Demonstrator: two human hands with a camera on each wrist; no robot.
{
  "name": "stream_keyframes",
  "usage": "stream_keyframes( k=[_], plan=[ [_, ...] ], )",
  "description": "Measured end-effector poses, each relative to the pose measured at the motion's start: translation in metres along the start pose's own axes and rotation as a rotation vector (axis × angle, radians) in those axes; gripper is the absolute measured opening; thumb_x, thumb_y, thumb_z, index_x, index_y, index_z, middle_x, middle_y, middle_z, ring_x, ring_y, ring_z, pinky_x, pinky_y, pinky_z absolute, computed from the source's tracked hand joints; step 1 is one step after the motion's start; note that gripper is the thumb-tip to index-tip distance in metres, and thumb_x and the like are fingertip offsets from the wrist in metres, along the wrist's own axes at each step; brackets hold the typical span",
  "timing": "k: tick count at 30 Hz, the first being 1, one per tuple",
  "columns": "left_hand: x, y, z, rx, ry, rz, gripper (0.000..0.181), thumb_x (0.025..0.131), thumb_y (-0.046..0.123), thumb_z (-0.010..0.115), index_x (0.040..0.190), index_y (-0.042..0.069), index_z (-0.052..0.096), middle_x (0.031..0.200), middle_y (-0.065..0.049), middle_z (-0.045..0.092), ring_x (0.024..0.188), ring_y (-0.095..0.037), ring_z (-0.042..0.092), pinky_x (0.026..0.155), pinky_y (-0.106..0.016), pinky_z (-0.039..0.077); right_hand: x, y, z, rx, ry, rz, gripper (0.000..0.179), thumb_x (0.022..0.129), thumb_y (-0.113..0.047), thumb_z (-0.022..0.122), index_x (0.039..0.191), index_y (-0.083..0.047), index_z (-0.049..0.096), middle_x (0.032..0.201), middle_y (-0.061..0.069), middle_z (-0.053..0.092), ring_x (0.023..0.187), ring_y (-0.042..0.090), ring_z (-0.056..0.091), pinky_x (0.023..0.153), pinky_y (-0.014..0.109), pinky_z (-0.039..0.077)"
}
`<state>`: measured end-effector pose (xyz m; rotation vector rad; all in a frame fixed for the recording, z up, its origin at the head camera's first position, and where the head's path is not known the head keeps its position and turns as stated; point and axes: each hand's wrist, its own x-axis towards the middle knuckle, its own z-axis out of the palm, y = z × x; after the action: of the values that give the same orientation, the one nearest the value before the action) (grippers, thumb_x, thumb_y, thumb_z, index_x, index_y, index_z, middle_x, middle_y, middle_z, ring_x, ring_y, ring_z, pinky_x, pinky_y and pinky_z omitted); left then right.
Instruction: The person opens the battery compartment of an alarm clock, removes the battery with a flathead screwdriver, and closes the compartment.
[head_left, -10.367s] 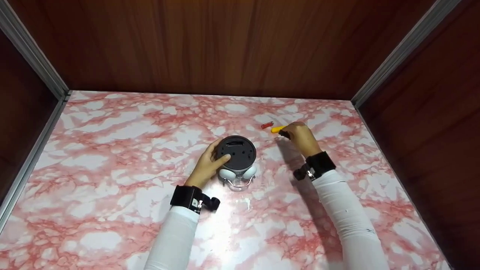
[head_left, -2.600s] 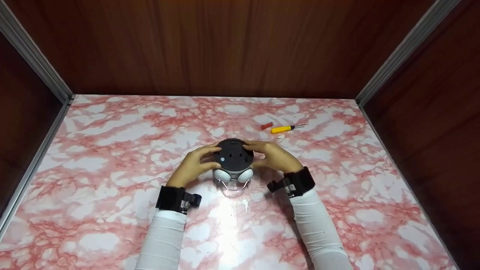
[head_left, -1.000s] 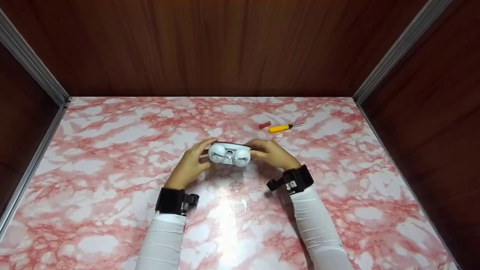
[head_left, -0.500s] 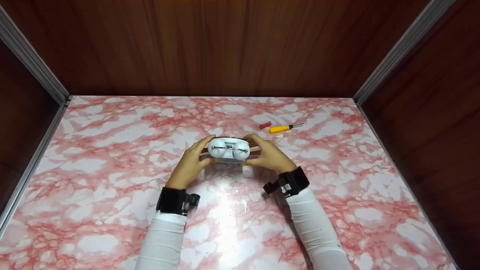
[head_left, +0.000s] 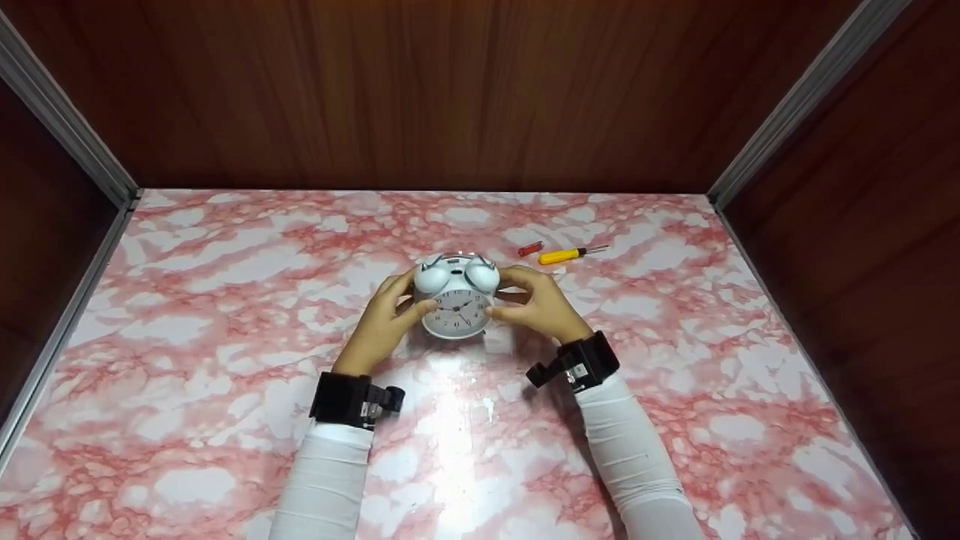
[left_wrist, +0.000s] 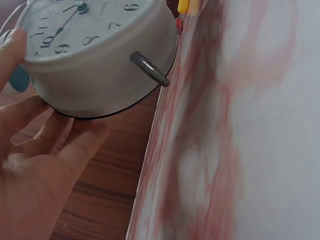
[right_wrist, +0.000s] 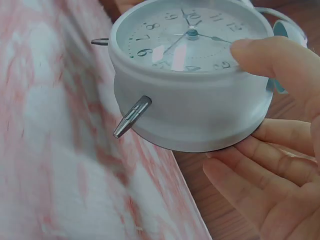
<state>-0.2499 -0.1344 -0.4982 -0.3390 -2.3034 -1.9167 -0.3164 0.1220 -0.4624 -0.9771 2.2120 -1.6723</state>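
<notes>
A white twin-bell alarm clock [head_left: 459, 319] is held between both hands, its dial facing up toward the head camera. The left hand [head_left: 379, 322] grips its left side, thumb on the dial's edge and fingers behind the case. On the opposite side the right hand [head_left: 544, 304] holds it the same way, thumb over the rim. Both wrist views show fingers under the back of the clock case [right_wrist: 195, 107]. A metal foot [left_wrist: 150, 69] sticks out of the case in the left wrist view. The black back cover is hidden from the head view.
Behind the right hand lie a red battery [head_left: 530, 248] and a yellow-handled screwdriver [head_left: 561, 257], close together on the pink marbled table [head_left: 225, 300]. Dark wood panels [head_left: 420, 97] enclose the table at the back and sides.
Earlier the clock lay back up, with an open slot in its back; the right hand was at the screwdriver. Since then both hands have taken the clock and turned it so the dial shows.
</notes>
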Motion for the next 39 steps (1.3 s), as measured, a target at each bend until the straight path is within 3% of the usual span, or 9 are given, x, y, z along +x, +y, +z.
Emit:
stream_keyframes(
  k=[6,11,18,26,33,39],
  plan=[
    [0.003,-0.004,0.001,-0.021,0.049,-0.027,0.058,0.093,0.027,0.065,0.142,0.002,0.046,0.127,-0.016,0.051,0.113,-0.027,0.054,0.101,-0.035,0.045,0.001,-0.004,0.0,0.017,0.011,0.077,0.045,0.079,-0.006,0.079,0.12,0.005,0.063,0.115,0.016,0.064,0.103,0.033,0.062,0.089,0.046,0.054],
    [0.003,-0.005,0.001,-0.02,0.093,-0.086,0.054,0.092,0.034,0.066,0.137,0.007,0.051,0.123,-0.012,0.059,0.111,-0.025,0.056,0.1,-0.035,0.046,0.003,-0.004,0.0,-0.01,-0.011,0.114,0.04,0.08,-0.007,0.077,0.115,0.007,0.064,0.107,0.018,0.067,0.098,0.032,0.063,0.089,0.045,0.053],
    [0.004,-0.008,0.003,-0.036,0.097,-0.122,0.049,0.092,0.034,0.065,0.13,0.006,0.052,0.121,-0.016,0.061,0.112,-0.027,0.057,0.1,-0.036,0.046,0.008,0.027,-0.002,-0.073,-0.007,0.194,0.045,0.08,-0.018,0.08,0.117,0.003,0.065,0.106,0.013,0.068,0.097,0.027,0.063,0.093,0.043,0.05],
    [0.005,-0.01,0.006,-0.014,0.109,-0.161,0.044,0.092,0.031,0.065,0.126,0.006,0.055,0.118,-0.015,0.063,0.108,-0.026,0.06,0.095,-0.035,0.05,0.007,0.033,-0.003,-0.078,-0.017,0.216,0.05,0.077,-0.029,0.082,0.118,-0.003,0.067,0.105,0.008,0.069,0.096,0.023,0.064,0.088,0.032,0.053],
    [0.003,-0.008,0.002,-0.059,0.03,-0.173,0.052,0.091,0.024,0.069,0.133,0.003,0.049,0.126,-0.019,0.057,0.116,-0.029,0.056,0.099,-0.035,0.047,0.006,0.033,-0.004,-0.075,-0.019,0.238,0.057,0.077,-0.031,0.082,0.122,-0.003,0.064,0.107,0.007,0.069,0.098,0.022,0.065,0.089,0.032,0.053],
    [0.002,-0.008,-0.003,-0.136,-0.036,-0.227,0.065,0.086,0.009,0.072,0.143,0.0,0.04,0.134,-0.022,0.051,0.123,-0.033,0.051,0.102,-0.037,0.045,0.006,0.033,-0.005,-0.019,-0.012,0.235,0.054,0.081,-0.023,0.08,0.126,0.0,0.06,0.113,0.012,0.066,0.102,0.025,0.065,0.087,0.032,0.055]
  ],
)
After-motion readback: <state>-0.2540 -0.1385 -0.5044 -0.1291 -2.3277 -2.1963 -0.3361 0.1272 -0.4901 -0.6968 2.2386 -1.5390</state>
